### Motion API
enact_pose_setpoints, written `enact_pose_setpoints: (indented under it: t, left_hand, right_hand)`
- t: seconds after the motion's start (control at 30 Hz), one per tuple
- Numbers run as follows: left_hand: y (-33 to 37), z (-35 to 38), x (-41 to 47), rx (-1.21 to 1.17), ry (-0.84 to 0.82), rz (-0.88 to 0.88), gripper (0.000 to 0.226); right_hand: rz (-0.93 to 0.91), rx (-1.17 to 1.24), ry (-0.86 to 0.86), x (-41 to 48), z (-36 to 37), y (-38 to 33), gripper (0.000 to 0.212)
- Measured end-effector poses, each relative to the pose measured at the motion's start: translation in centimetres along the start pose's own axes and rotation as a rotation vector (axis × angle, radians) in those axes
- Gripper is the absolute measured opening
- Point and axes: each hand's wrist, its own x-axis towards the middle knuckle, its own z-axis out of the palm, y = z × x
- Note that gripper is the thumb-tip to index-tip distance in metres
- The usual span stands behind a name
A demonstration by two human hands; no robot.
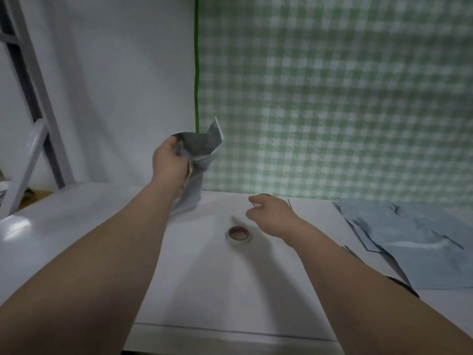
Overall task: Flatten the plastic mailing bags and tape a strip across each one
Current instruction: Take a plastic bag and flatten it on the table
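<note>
The person's left hand (169, 160) gripped a crumpled grey plastic mailing bag (198, 147) by its upper part, holding it raised over the far edge of the white desk (76, 226), with the bag's lower end hanging down to about the desk surface. The right hand (271, 213) hovered empty with its fingers loosely bent, just beyond the small white roll of tape (238, 234) that lay flat near the middle of the desk. A pile of pale blue plastic bags (409, 239) lay by the right edge. The bag was bunched tight in one fist, so creases would likely remain if it were laid down without both hands spreading it, and a strip taped over them would pucker. The slick film could also slide on the glossy desk while being smoothed, or knock the roll, which sat where the bag would probably land.
</note>
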Motion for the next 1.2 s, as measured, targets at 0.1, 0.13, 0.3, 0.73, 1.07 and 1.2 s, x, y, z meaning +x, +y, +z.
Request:
enact_pose_setpoints:
  t: [0.1,0.13,0.3,0.73,1.07,1.2]
  left_hand:
    - [3.6,1.8,-0.8,-0.45,-0.221,-0.29,0.019]
    - [4.7,2.6,-1.4,-0.525,-0.256,-0.332,0.024]
    - [6.9,6.4,-3.9,-0.443,-0.522,-0.303,0.03]
    - [4.6,12.8,-7.1,-0.059,-0.862,-0.188,0.047]
    - [2.9,11.0,-8.5,0.201,-0.941,-0.065,0.051]
    - [2.8,10.1,-10.0,0.294,-0.918,0.072,0.042]
  right_hand:
    - [0.136,0.377,0.033,-0.5,-1.0,-1.0,0.047]
    - [0.207,0.55,0.02,-0.8,-1.5,-1.3,0.037]
    - [0.416,1.313,0.042,-1.9,-4.7,-0.1,0.049]
    - [0.441,1.641,0.227,-2.9,-6.4,7.4,0.021]
    - [0.505,1.133,0.253,-0.5,-3.4,10.3,0.027]
    - [0.543,0.818,0.23,-1.8,-5.4,9.6,0.036]
